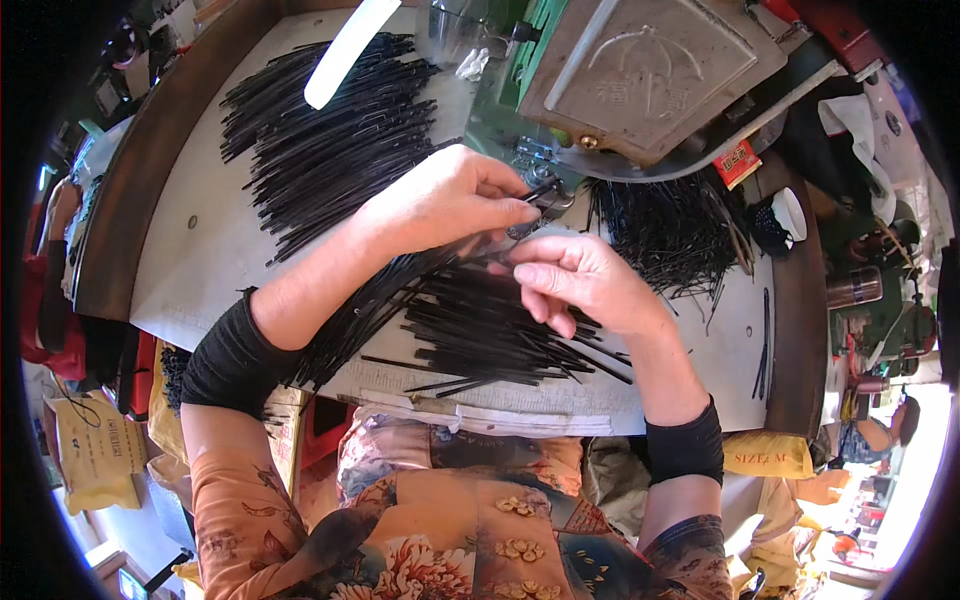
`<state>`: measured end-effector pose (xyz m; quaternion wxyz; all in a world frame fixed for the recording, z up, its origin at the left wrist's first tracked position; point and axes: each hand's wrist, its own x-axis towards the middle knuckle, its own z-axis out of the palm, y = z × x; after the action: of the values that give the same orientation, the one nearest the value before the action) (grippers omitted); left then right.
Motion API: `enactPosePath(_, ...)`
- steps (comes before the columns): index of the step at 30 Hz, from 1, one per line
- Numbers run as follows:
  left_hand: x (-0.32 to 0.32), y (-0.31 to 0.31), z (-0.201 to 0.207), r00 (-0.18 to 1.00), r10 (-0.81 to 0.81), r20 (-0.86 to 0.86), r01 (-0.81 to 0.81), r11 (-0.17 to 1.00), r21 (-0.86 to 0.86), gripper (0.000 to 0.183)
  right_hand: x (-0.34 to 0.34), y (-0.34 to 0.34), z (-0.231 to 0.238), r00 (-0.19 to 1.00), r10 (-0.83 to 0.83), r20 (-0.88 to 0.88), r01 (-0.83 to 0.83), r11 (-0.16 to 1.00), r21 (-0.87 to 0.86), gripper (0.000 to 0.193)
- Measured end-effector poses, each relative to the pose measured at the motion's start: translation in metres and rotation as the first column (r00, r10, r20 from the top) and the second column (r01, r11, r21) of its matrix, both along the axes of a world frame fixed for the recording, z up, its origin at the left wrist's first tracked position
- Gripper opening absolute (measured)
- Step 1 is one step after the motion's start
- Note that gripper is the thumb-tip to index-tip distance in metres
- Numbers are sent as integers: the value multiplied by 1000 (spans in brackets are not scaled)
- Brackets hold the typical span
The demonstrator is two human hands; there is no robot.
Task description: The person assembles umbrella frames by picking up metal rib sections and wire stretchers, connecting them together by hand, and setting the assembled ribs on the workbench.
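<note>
My left hand (455,200) is closed in a pinch around a thin black rod (545,188), its end at the small metal working head (560,195) of a green and grey machine. Just nearer and to the right, my right hand (590,275) has thumb and forefinger drawn together and the other fingers curled. Blur hides what lies at those fingertips. Beneath both hands lies a near pile of black rods (480,335). More slanting rods (345,335) run under my left forearm.
A large heap of black rods (330,140) covers the far left of the pale tabletop (180,250). Tangled black pieces (665,235) lie right of the machine housing (650,75). A red packet (737,164) and a white-rimmed cup (788,215) sit at the right. A raised wooden rim (120,220) borders the table.
</note>
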<state>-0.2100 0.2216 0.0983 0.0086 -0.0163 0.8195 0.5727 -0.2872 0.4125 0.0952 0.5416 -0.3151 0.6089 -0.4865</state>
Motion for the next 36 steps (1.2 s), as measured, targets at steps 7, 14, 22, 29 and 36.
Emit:
enactPosePath(7, -2, -4, -3, 996, -79, 39, 84, 983, -163, 27, -18, 3, -10, 962, -272, -32, 270, 961, -61, 25)
enactPosePath(14, -5, -14, -8, 976, -160, 151, 160, 987, 12, 26, -30, 8, -16, 951, -286, 121, 300, 946, -121, 37)
enactPosePath(22, -4, -6, -9, 954, -222, 200, 212, 975, 73, 30, -29, 6, -19, 928, -323, 184, 348, 929, -125, 34)
enactPosePath(29, -4, -5, -7, 971, -211, 116, 203, 976, 75, 32, -30, 7, -19, 900, -371, 227, 413, 894, -175, 22)
enactPosePath(36, -5, -15, -4, 997, -38, 61, 36, 999, 31, 34, -37, 10, -19, 822, -546, 163, 569, 773, -280, 21)
